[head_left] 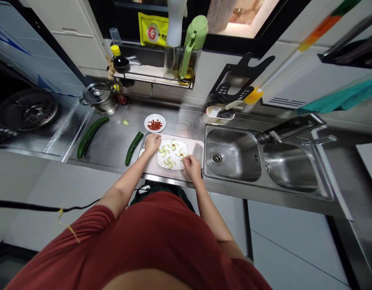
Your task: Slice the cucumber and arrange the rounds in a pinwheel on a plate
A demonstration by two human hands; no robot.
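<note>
A white plate (173,165) lies on a pale cutting board (149,169), with cucumber slices (169,162) set out on it in several pinwheel shapes. Small red pieces show at the middle of some pinwheels. My right hand (192,167) reaches over the plate's right edge, fingertips pinched beside the right-hand pinwheel; whatever is between them is too small to name. Just off the plate's upper left edge, my left hand (152,144) is closed, fingertips together, their contents unclear. Behind it is a small white dish (147,121) of red pieces (154,125) resembling goji berries. A knife blade (198,151) lies right of the plate.
Left of the board lie a cut cucumber (134,149) and a whole cucumber (91,137), with a cucumber end piece (125,122) behind. A lidded pot (100,98) stands farther back. The double sink (232,155) adjoins the board's right. A bottle shelf (152,78) hangs above.
</note>
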